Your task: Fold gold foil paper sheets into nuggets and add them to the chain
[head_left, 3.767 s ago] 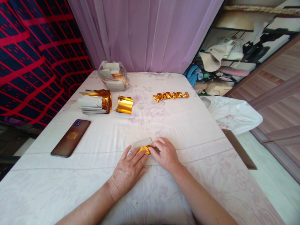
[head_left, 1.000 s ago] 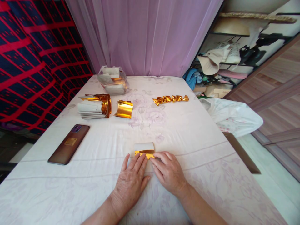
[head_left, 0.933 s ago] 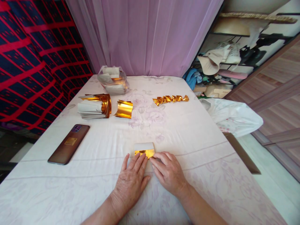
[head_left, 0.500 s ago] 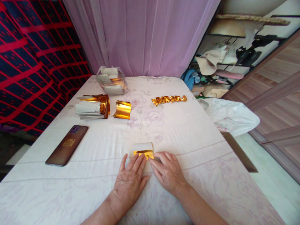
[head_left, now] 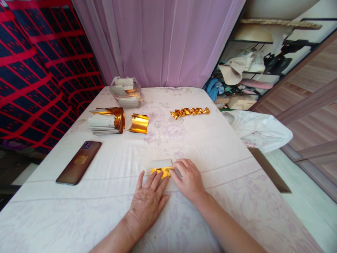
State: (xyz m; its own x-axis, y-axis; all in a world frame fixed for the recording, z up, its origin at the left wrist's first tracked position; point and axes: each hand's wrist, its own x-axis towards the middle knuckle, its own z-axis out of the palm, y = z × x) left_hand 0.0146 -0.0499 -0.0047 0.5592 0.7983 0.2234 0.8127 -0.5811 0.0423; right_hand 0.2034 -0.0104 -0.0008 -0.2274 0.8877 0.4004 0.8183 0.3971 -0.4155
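Head view: right hand [head_left: 189,177] is shifting far along the gold foil paper [head_left: 161,167] at worktop [head_left: 223,140] near-centre, fingertips pinching its right edge; left hand [head_left: 147,198] is pressing it flat, fingers open.

Folded gold foil paper [head_left: 161,171]: its near edge lies under the fingertips of the left hand [head_left: 147,203] and the right hand [head_left: 188,179], so the near part cannot be seen.
Grip of both hands: whether any finger pinches the paper or only presses on it cannot be told.
Forearms: both are cut off by the near edge of the picture.
Clear plastic bag [head_left: 126,92] at the far left: holds white and gold sheets, too crumpled to count.
White cloth-covered table [head_left: 216,147]: its near corners run out of the picture.
Cluttered shelves [head_left: 252,66] at the far right: the items are too jumbled to name surely.
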